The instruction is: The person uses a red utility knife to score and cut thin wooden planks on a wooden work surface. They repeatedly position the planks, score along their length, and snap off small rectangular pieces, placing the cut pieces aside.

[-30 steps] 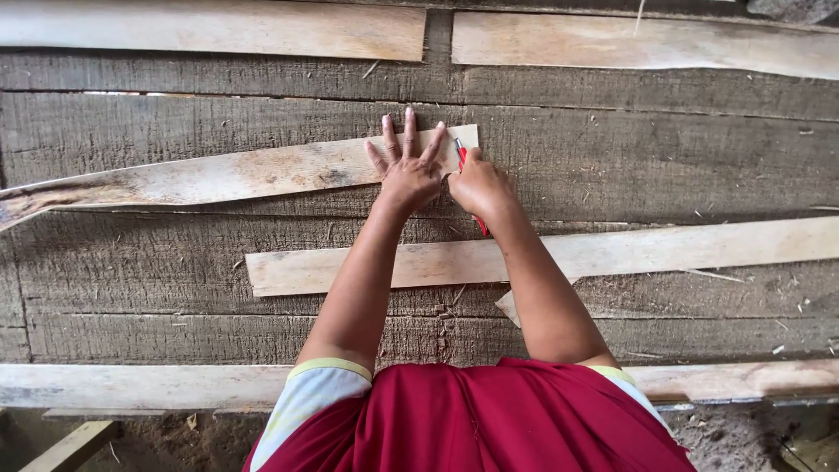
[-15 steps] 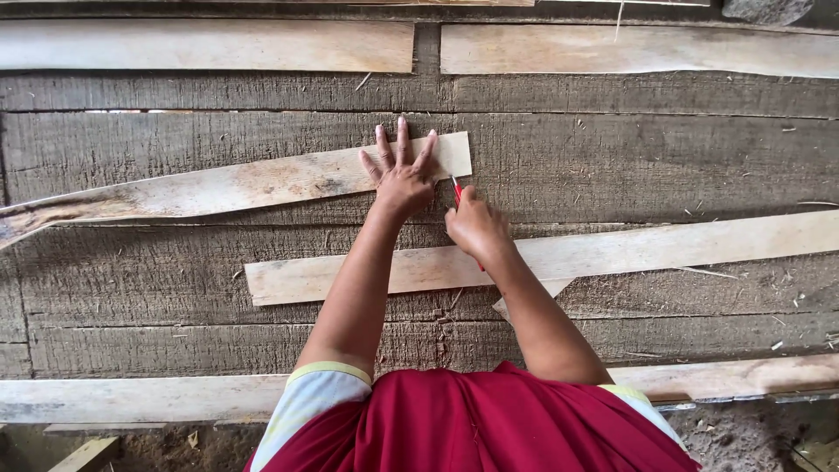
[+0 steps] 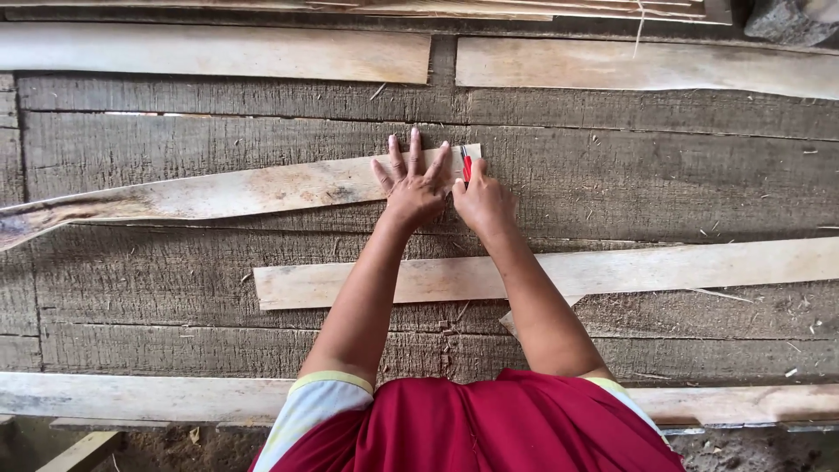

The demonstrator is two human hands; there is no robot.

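Note:
My left hand [image 3: 413, 182] lies flat with fingers spread on the right end of a long, pale, tapering wood strip [image 3: 218, 194] that runs off to the left across grey planks. Right beside it, my right hand [image 3: 483, 203] grips a small red-handled tool [image 3: 467, 166], its tip at the strip's right end. Both forearms reach forward from a red garment with pale sleeves at the bottom of the view.
A second pale strip [image 3: 612, 271] lies across the planks under my forearms. Two flat boards [image 3: 218, 54] [image 3: 647, 68] lie at the far edge, another board [image 3: 131, 398] along the near edge. Wood chips are scattered on the rough grey planks [image 3: 655, 166].
My right hand has moved back up from the lower strip to the end of the tapering strip, next to my left hand, which stayed pressed on it.

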